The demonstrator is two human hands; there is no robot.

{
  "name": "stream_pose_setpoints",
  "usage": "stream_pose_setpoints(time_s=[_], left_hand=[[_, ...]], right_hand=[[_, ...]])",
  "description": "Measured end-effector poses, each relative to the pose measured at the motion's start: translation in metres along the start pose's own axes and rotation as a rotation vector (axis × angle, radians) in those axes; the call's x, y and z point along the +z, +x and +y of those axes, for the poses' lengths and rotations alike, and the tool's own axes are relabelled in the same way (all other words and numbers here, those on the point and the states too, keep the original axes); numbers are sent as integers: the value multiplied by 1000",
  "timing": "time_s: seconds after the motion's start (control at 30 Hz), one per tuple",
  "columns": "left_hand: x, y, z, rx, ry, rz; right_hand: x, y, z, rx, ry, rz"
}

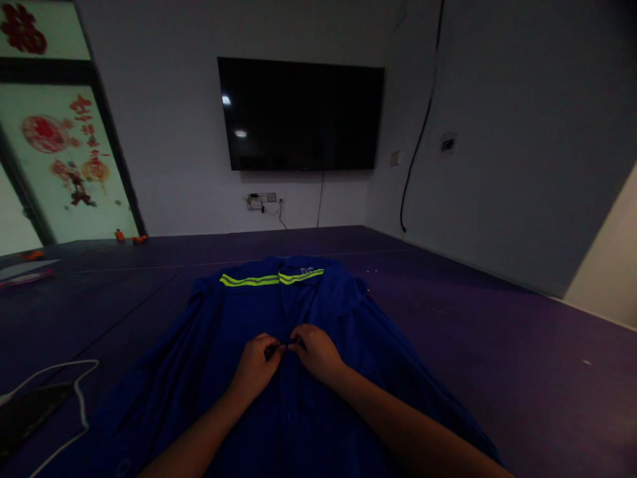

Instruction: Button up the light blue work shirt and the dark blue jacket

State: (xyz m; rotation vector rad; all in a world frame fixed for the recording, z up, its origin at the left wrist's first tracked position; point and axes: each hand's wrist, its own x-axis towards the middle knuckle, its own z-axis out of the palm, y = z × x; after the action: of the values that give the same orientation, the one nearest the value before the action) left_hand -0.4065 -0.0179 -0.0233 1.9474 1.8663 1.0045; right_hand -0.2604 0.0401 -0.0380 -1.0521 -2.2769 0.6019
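A blue work jacket (243,312) lies spread out on the purple surface, its collar end away from me and a yellow-green reflective stripe (251,281) across its chest. My left hand (259,365) pinches the front placket at the middle of the jacket. Opposite it, almost touching, my right hand (314,352) pinches the same front edge with thumb and fingers. Whatever small part lies between the fingertips, such as a button, is hidden. Both sleeves stretch down and outward at the sides.
A dark flat object (32,415) with a white cable (82,398) lies at the lower left. Small orange items (139,239) sit near the glass door (64,153). A television (303,116) hangs on the far wall, and a black cable (423,129) dangles at the right.
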Motion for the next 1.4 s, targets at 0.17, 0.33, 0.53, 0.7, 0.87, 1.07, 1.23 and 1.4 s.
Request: stream_pose_setpoints(time_s=[0.17,0.33,0.53,0.7,0.87,1.07,1.23,1.4], left_hand=[[-1,-1,2,6,-16,4],[-1,-2,5,15,-1,-16],[-1,-2,6,8,30,-2],[-1,-2,5,21,46,-18],[0,-2,5,15,46,-16],[-1,-2,6,7,60,-30],[-2,-2,6,12,62,-30],[-1,-3,6,20,43,-28]], right_hand=[[0,0,1,-5,3,5],[1,0,1,-15,6,23],[1,0,2,-10,4,21],[0,0,1,-11,0,12],[-1,-1,-1,5,3,6],[-1,-1,0,5,8,2],[0,0,1,-4,15,24],[1,0,1,-1,16,25]])
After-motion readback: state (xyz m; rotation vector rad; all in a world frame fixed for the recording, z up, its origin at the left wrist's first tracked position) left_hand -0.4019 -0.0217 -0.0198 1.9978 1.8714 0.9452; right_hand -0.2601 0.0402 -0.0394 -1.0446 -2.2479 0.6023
